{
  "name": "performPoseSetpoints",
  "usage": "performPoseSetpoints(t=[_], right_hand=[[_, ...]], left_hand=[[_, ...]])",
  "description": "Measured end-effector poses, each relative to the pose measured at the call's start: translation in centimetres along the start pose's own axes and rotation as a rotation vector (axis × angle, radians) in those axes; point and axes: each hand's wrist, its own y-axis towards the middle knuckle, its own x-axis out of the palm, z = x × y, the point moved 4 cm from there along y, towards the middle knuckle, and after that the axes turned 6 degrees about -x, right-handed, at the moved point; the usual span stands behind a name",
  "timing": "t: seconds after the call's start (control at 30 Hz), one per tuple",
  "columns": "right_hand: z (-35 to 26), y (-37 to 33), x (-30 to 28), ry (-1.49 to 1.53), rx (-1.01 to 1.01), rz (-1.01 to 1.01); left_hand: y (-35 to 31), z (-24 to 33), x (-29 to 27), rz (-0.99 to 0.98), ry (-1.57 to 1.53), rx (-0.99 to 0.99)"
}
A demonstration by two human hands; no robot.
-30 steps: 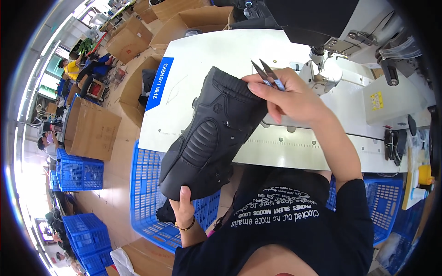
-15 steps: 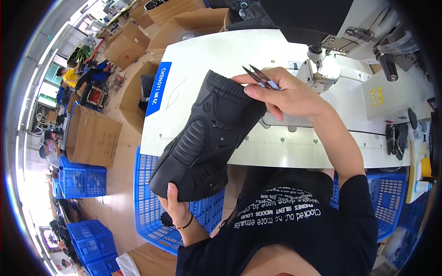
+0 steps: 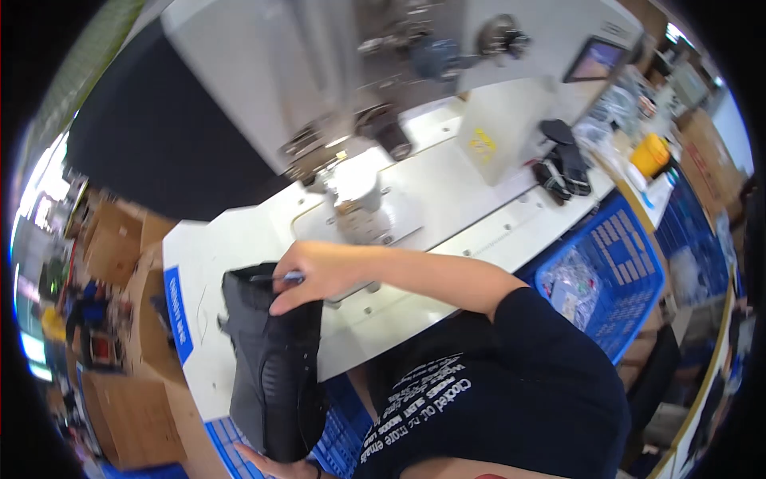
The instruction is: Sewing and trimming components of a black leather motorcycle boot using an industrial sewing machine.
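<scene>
A black padded piece (image 3: 275, 375) with a ribbed panel, shaped like a boot upper, hangs over the front left edge of the white sewing table (image 3: 351, 339). My right hand (image 3: 319, 275) is closed around small thread snips (image 3: 294, 277) at the piece's upper end. The dark blades lie over its top edge, partly lost against the black. Beneath the lower end, my left hand (image 3: 275, 465) supports the piece, one finger stretched out to the side. Most of that hand is hidden behind it.
Just beyond my right hand is the sewing machine's metal arm (image 3: 355, 188). A blue crate (image 3: 614, 279) holding clear plastic stands at the right, another blue crate (image 3: 343, 423) under the table's left front. Small black items (image 3: 562, 164) lie at the table's right end.
The view has swung to the right and now shows more of the machine. The black piece has turned more upright, and the snips have moved from above it down onto its upper edge.
</scene>
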Motion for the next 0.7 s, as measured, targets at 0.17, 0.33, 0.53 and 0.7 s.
performPoseSetpoints(t=[0.17,0.33,0.53,0.7], right_hand=[[1.8,-1.1,-0.1,0.030,0.003,0.050],[1.9,-1.7,0.8,-0.065,-0.050,0.203],[1.7,-1.5,-0.1,0.056,-0.237,0.503],[0.6,-1.7,-1.7,0.163,-0.073,0.453]], left_hand=[[1.6,-2.9,3.8,-0.381,-0.734,-0.732],[2.2,-2.4,5.8,-0.395,-0.698,-0.677],[3.2,-2.0,8.8,-0.429,-0.645,-0.621],[3.6,-1.6,10.5,-0.431,-0.590,-0.578]])
